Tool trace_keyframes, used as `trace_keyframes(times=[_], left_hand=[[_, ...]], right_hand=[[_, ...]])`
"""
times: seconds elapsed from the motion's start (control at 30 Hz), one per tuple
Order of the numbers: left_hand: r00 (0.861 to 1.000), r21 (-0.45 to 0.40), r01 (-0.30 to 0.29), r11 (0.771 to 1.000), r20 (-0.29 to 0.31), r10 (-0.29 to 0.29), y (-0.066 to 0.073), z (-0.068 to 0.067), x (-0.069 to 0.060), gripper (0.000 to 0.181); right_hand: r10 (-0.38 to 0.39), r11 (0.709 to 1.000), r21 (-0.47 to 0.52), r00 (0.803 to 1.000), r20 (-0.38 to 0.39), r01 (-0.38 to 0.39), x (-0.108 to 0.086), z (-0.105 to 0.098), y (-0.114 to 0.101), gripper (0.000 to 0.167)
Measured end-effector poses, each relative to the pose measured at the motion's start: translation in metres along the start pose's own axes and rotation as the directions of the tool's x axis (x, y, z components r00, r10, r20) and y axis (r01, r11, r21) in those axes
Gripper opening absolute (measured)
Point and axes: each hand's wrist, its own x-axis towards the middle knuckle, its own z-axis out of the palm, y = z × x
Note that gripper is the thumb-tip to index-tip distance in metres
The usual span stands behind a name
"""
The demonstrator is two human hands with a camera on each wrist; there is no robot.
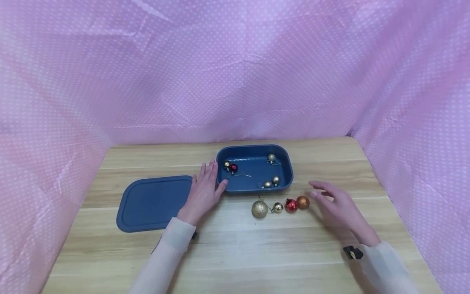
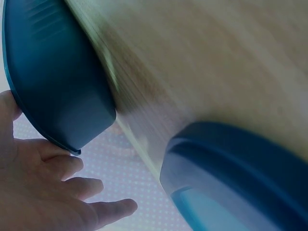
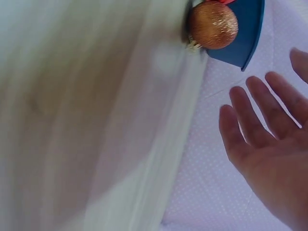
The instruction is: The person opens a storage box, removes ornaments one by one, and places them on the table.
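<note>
Touching the blue box (image 1: 249, 165) with the left hand (image 1: 202, 192), fingers straight; hovering with the right hand (image 1: 338, 205), fingers apart, near the orange ball (image 1: 302, 202). Glittering on the wooden table (image 1: 246, 253), just outside the box.

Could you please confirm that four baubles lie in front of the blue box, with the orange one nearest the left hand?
One detail is wrong: the orange bauble is nearest the right hand, not the left hand, as the head view shows. The rest is right.
</note>
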Motion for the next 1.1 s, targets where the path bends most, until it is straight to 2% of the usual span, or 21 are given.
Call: trace_keyframes(times=[0.2,0.33,0.43,0.53,0.73,0.93,1.1], left_hand=[[1.000,0.006,0.004,1.000,-0.003,-0.004,-0.004,-0.003,-0.003,0.076],[1.000,0.002,-0.006,1.000,-0.005,0.007,-0.003,-0.002,-0.003,0.076],[1.000,-0.001,-0.010,1.000,-0.013,0.010,-0.001,-0.001,-0.002,0.076],[1.000,-0.008,-0.010,1.000,-0.021,0.010,-0.001,0.000,-0.002,0.077],[1.000,0.001,-0.003,1.000,-0.016,0.003,-0.001,0.000,-0.001,0.078],[1.000,0.037,-0.002,0.999,-0.020,0.003,0.000,0.000,0.001,0.079],[0.996,0.047,-0.017,0.999,-0.081,0.021,0.001,-0.004,0.002,0.076]], right_hand=[[0.019,1.000,0.022,0.997,-0.072,-0.018,0.016,0.008,-0.015,0.037],[0.004,1.000,0.014,0.997,-0.080,-0.003,0.028,0.012,-0.021,0.043],[-0.012,1.000,-0.021,0.999,-0.038,0.012,0.040,0.013,-0.020,0.051],[-0.028,0.998,-0.055,0.999,0.037,0.030,0.052,0.015,-0.017,0.060],[-0.035,0.992,-0.110,0.984,0.175,0.055,0.068,0.021,-0.013,0.070],[-0.018,0.987,-0.153,0.976,0.218,0.052,0.071,0.024,-0.011,0.074],[-0.010,0.986,-0.160,0.969,0.246,0.051,0.072,0.027,-0.010,0.074]])
